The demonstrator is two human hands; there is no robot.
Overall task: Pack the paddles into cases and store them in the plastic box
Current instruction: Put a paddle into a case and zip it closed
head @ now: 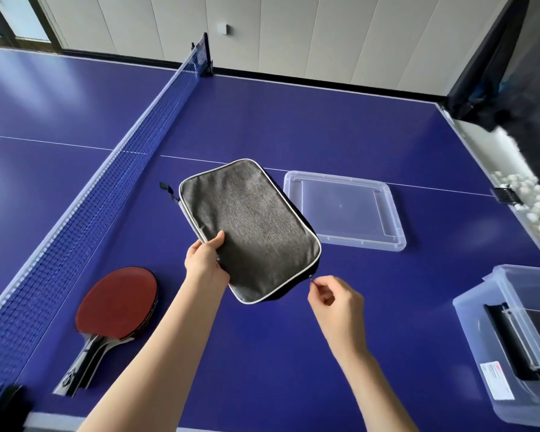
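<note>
My left hand (205, 263) grips the near left edge of a grey paddle case (253, 229) with white piping and holds it tilted above the blue table. My right hand (334, 296) pinches the small zipper pull at the case's near right corner. A black pull tab hangs off the case's far left corner. A red paddle (119, 302) lies on top of a second paddle at the near left, handles toward me. The clear plastic box (508, 350) stands at the right edge with a dark case inside.
The box's clear lid (345, 210) lies flat on the table behind the case. The net (85, 210) runs along the left. A trough of several white balls (536, 204) sits past the table's right end, under a black cloth.
</note>
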